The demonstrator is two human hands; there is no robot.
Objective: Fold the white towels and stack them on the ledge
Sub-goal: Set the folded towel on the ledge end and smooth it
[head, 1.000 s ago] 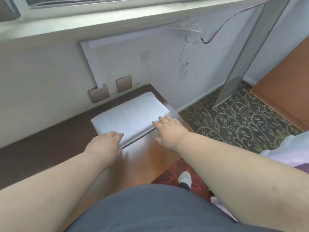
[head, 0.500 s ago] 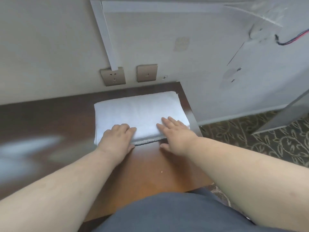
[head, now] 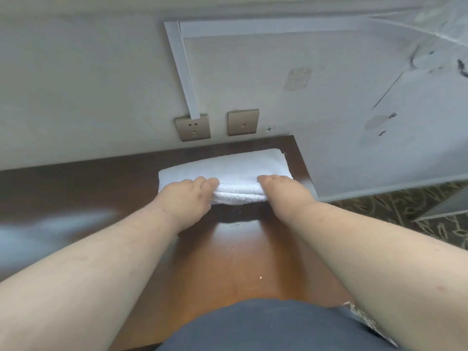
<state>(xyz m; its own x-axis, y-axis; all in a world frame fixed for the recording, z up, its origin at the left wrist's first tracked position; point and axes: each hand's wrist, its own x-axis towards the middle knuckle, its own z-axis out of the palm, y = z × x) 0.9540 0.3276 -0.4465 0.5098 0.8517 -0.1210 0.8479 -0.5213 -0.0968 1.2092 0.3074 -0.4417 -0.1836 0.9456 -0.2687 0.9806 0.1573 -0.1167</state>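
Soft, even daylight fills the scene. A pale glare streaks the dark wooden ledge (head: 76, 219) at left. Shadows are faint. Wide-angle distortion bends the wall (head: 76, 84), and the edges look blurred.

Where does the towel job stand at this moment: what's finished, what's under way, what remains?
Done: one white towel lies folded on the wooden ledge, below the wall sockets. In hand: the left hand and right hand both grip its near edge, fingers curled over the top, apparently lifting or folding it. Left: settling this towel; no other towels are in view, so any remaining count cannot be told.
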